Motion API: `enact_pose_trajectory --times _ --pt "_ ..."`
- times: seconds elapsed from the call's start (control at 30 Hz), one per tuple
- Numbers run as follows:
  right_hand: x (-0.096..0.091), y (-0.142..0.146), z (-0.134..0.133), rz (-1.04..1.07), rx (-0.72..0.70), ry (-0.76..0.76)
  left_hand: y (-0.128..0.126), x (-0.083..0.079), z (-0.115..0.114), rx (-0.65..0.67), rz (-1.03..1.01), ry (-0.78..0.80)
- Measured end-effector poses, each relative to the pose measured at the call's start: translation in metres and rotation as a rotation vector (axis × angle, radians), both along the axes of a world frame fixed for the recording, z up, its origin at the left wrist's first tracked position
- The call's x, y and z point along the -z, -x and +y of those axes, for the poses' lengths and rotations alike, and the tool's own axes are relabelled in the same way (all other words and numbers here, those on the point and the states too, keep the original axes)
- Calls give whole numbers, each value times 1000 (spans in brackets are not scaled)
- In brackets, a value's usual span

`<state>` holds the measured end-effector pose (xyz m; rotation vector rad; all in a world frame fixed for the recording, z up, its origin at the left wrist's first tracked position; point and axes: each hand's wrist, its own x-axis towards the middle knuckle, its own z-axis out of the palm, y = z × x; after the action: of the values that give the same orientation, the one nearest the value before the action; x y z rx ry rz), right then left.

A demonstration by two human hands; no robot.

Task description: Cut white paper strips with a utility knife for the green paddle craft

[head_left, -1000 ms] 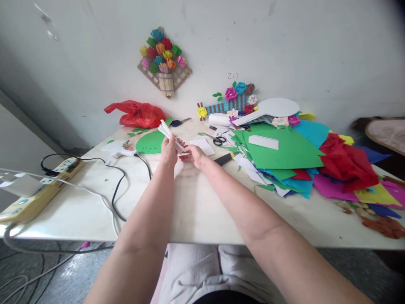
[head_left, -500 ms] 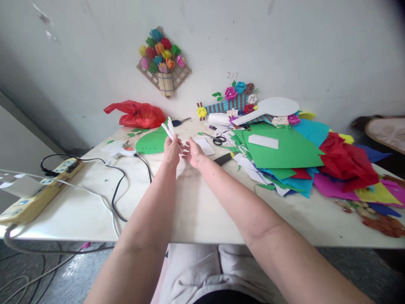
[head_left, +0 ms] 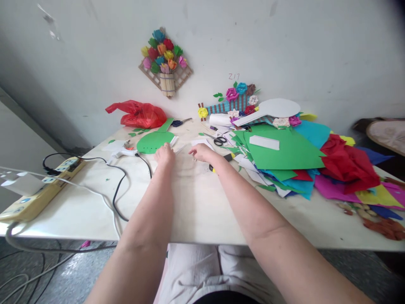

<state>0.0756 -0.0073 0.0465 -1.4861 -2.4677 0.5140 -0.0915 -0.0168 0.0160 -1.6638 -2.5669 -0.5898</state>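
Observation:
My left hand (head_left: 164,153) lies low on the white table (head_left: 196,211), fingers pointing away beside a green paddle-shaped paper cutout (head_left: 153,142). The folded white paper strips (head_left: 174,141) rest against that cutout, just past my fingertips. My right hand (head_left: 201,153) is palm down with its fingers reaching onto a small white paper sheet (head_left: 203,144). A thin white strip (head_left: 181,149) lies between the two hands. Neither hand holds anything that I can see.
Scissors (head_left: 217,139) and a black-and-yellow tool (head_left: 226,157) lie just right of my right hand. A heap of coloured paper (head_left: 284,152) covers the right side. A glue gun (head_left: 118,147), black cord (head_left: 118,185) and power strip (head_left: 41,190) sit left. A red bag (head_left: 139,114) is at the back.
My left hand held the folded white strips up in the air; it has dropped to the table and the strips now lie by the green cutout. My right hand lowered onto the white sheet.

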Motion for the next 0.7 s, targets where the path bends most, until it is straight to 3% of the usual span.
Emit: enact_pose_trajectory --times 0.17,0.47,0.7 --pt "-9 -2 -11 -113 -111 84 -1 1 -5 -25 -5 7" --pt "-14 -2 -17 -198 -126 46 -8 -4 -12 -74 -44 -27" --pt "-5 -2 -11 -175 -128 -33 -5 -5 -9 -28 -29 -29"
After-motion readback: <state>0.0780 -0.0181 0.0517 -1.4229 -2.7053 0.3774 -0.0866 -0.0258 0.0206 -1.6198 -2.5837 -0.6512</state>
